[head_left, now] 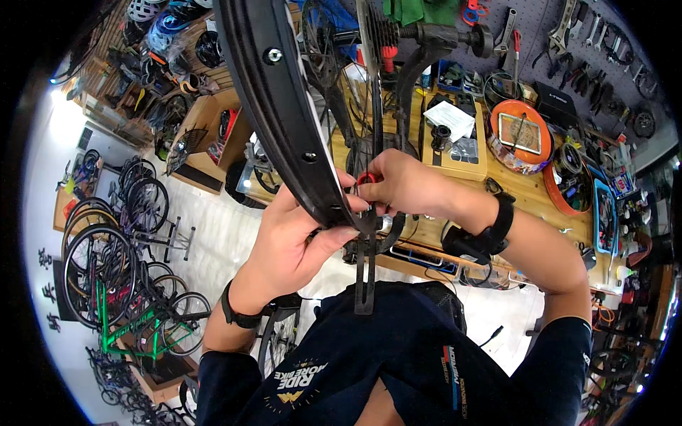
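A black bicycle wheel rim point(273, 96) stands upright in a dark metal truing stand point(414, 67), its lower part close in front of me. My left hand point(280, 245) is closed around the rim's lower end, thumb on the near side and fingers behind it. Just right of the rim, my right hand point(405, 183) pinches a small round red spoke wrench point(367, 177) at the spokes. Its fingertips almost meet those of my left hand. Below both hands, a slotted metal bar point(364, 284) of the stand points toward my chest. The wrench's jaw is hidden by fingers.
Behind the stand is a wooden workbench point(508, 199) with a cardboard tray point(465, 167), an orange round container point(522, 131) and an orange bowl of parts point(568, 202). Tools hang on a pegboard point(529, 28). Bicycles, one with a green frame point(104, 319), stand at left.
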`<state>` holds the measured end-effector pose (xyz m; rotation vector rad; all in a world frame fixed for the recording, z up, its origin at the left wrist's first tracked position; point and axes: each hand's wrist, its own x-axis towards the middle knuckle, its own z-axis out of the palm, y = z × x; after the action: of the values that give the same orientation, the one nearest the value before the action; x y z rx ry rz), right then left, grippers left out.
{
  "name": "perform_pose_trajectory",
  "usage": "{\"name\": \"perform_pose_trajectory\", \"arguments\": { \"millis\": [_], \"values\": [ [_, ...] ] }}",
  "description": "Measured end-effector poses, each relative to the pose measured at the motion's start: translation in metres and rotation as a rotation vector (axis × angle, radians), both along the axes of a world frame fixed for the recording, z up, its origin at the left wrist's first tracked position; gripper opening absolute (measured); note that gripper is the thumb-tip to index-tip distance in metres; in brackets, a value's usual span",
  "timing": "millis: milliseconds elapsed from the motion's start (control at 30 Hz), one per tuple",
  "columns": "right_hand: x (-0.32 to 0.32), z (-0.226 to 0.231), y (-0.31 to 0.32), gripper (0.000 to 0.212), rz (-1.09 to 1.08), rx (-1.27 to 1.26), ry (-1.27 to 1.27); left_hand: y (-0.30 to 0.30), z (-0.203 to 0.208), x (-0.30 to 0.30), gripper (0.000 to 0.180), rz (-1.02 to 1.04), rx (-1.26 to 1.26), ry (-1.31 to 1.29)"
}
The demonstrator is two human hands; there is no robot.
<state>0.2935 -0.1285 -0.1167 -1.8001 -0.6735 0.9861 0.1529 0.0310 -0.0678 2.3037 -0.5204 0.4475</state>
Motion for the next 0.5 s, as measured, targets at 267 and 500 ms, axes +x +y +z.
{"name": "perform_pose_trajectory", "arguments": {
  "millis": [267, 500],
  "values": [
    [0.006, -0.026, 0.000, 0.015, 0.063, 0.184, 0.099, -0.002, -0.004, -0.003, 0.029, 0.035, -0.021, -0.009],
    [0.036, -0.030, 0.010, 0.012, 0.438, 0.273, 0.407, 0.001, -0.002, -0.004, 0.026, 0.023, -0.093, 0.034]
  ]
}}
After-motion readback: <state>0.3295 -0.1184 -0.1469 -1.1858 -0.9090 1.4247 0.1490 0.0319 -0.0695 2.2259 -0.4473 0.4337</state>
